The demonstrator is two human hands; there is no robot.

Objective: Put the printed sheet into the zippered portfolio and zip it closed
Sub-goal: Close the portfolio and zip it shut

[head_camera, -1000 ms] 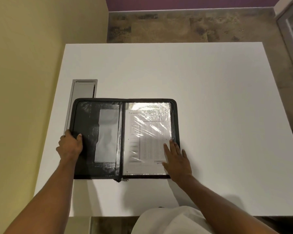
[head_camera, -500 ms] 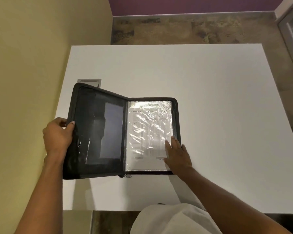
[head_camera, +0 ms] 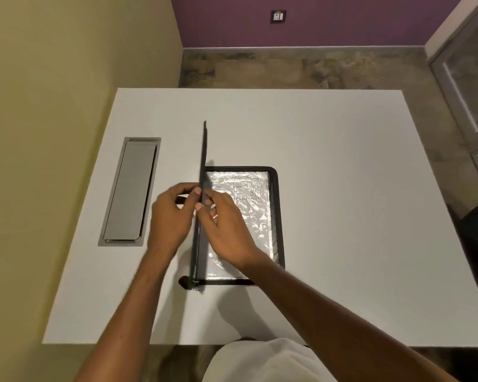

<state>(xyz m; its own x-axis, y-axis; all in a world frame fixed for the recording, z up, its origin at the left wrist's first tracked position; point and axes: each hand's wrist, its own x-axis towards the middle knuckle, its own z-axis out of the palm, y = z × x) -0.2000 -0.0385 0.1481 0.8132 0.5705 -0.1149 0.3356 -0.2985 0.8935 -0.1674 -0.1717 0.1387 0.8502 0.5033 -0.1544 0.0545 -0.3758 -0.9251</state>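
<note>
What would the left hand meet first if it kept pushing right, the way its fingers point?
The raised cover, which the left hand already grips; just past it, probably the right hand, though depth is unclear.

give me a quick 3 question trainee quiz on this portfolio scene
1. True or false: the cover stands about upright.
2. Which hands touch the cover? A) left only B) right only C) both
3. Fill in: the sheet lies under clear ____ in the portfolio's right half.

Key
1. True: it is seen edge-on.
2. C: the left hand and the right hand both pinch its edge.
3. Plastic.
</note>
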